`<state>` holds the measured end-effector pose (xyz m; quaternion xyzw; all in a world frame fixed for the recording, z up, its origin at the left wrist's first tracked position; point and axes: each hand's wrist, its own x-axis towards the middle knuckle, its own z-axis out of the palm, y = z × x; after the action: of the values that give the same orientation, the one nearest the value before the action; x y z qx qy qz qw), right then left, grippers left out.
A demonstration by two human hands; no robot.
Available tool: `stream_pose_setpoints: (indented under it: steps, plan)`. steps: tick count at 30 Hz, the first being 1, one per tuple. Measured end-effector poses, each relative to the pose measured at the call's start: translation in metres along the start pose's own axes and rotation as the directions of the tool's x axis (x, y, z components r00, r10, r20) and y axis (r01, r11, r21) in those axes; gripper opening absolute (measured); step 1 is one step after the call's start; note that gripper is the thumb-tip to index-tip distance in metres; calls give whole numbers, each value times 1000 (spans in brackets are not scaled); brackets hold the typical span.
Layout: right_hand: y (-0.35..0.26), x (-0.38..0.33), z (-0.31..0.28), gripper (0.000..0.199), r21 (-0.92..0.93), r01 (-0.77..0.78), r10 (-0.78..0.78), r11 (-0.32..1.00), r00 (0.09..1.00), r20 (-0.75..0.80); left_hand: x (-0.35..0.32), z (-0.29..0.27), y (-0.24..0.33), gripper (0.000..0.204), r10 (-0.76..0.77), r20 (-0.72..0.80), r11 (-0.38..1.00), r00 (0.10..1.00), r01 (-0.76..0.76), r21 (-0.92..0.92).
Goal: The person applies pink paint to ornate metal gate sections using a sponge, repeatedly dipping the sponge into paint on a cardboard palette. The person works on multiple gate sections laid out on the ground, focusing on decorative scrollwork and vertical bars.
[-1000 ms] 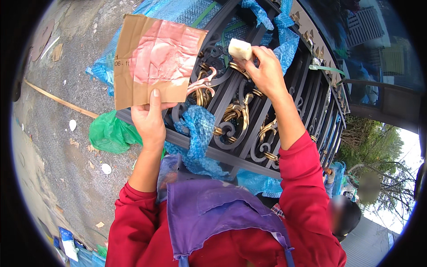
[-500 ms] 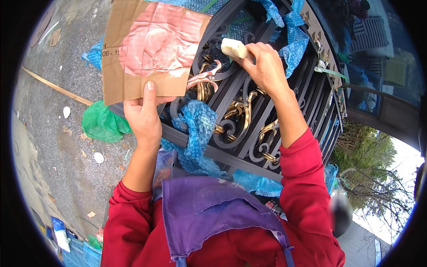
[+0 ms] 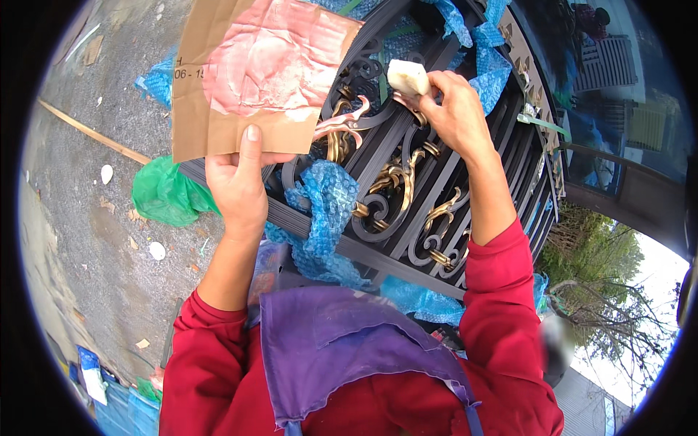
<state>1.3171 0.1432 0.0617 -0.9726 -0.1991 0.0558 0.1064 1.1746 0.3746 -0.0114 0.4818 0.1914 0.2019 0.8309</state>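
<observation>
My left hand (image 3: 240, 182) grips the lower edge of a brown cardboard piece (image 3: 190, 131), thumb on top. A wide smear of pink paint (image 3: 269, 65) covers much of the cardboard. Between the fingers of my right hand (image 3: 459, 109) is a cream-coloured sponge (image 3: 408, 77), held over dark metalwork. Beneath both hands lies a stack of dark grey metal railing panels (image 3: 378, 149) with scrolls and leaf ornaments. Several ornaments are gold, such as the leaf scroll (image 3: 396, 178); one leaf (image 3: 347, 123) beside the cardboard looks pink.
Blue bubble wrap (image 3: 327, 207) is tucked around the panels, with more strips (image 3: 488, 69) at the far right. A green plastic bag (image 3: 169, 192) and a wooden strip (image 3: 94, 132) lie on the littered ground at left. A dark vehicle (image 3: 618, 174) stands at right.
My right hand has shifted slightly right with the sponge, which has tilted. The cardboard in my left hand has moved a little right and up.
</observation>
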Motion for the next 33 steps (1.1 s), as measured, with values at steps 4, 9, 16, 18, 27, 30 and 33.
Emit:
stream_pose_setpoints:
  steps: [4,9,16,18,27,30,33]
  plan:
    - [18,12,-4,23,76,110,-104,991,991,-81,0,-2,-4,21,8,7,1000,1000,-8,24]
    - [17,18,12,24,-58,208,-206,976,978,30,0,-1,0,21,-16,24,1000,1000,16,-6]
    - [13,20,-15,24,21,183,-183,983,983,13,-1,-5,-5,25,1,22,999,1000,-2,48]
    - [15,24,-4,21,0,231,-231,973,973,-11,0,-2,-2,23,-5,20,1000,1000,5,22]
    - [24,2,-23,26,66,22,-23,998,1000,10,0,-4,-4,21,4,18,1000,1000,-4,26]
    - [18,-2,-26,25,194,-68,77,979,996,-41,0,-6,-5,23,-2,34,999,999,1,39]
    - [26,-8,-13,36,531,-180,239,828,970,-44,0,-5,-4,24,-10,50,999,999,9,34]
